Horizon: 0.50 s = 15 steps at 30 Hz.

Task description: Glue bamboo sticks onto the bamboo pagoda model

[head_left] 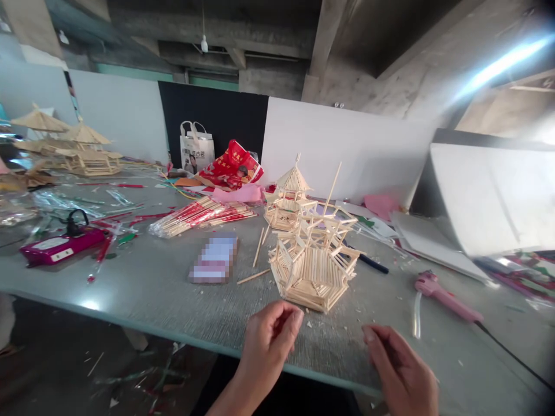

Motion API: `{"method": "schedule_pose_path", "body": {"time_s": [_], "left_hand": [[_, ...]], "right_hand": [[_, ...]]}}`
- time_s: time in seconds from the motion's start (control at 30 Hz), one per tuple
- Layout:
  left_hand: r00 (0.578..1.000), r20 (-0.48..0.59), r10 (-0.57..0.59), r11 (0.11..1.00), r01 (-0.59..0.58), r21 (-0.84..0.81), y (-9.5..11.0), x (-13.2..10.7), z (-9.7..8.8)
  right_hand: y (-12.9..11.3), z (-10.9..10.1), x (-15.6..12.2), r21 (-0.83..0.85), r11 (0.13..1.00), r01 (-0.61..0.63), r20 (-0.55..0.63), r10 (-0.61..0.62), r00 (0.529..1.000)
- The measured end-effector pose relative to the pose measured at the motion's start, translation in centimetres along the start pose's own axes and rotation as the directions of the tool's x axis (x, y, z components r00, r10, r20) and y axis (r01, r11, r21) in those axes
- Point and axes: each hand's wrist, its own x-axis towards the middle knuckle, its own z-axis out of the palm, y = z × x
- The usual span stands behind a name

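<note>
A hexagonal pavilion model of thin wooden sticks [314,263] stands on the grey table [151,294], tilted toward me. Behind it is a smaller roofed stick tower [290,199]. My left hand [269,341] hovers at the table's near edge just below the model, fingers curled with thumb and fingertips pinched together; what they hold, if anything, is too small to make out. My right hand [401,370] is to the right, fingers loosely curled inward, apparently with nothing in them. Neither hand touches the model.
Loose sticks [255,263] and a packet of chopsticks [199,215] lie left of the model. A pink glue gun [446,297] with a cord is at right, a magenta case [63,245] at left. White boards [489,196] lean at the back right. Other stick models [82,153] stand far left.
</note>
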Motion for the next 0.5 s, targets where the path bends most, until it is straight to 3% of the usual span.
{"method": "schedule_pose_path", "body": {"time_s": [0.23, 0.4, 0.5], "left_hand": [[0.959, 0.151, 0.239, 0.933, -0.270, 0.236, -0.8, -0.3, -0.5], [0.925, 0.089, 0.370, 0.905, -0.380, 0.189, -2.1, -0.6, 0.1], [0.916, 0.076, 0.393, 0.890, -0.400, 0.219, -3.2, -0.6, 0.6]], "right_hand": [[0.8, -0.3, 0.4, -0.015, 1.000, 0.027, -0.059, -0.028, 0.998], [-2.2, -0.7, 0.7, -0.105, 0.978, 0.181, -0.210, -0.200, 0.957], [-3.7, -1.3, 1.3, -0.198, 0.942, 0.271, -0.210, -0.311, 0.927]]}}
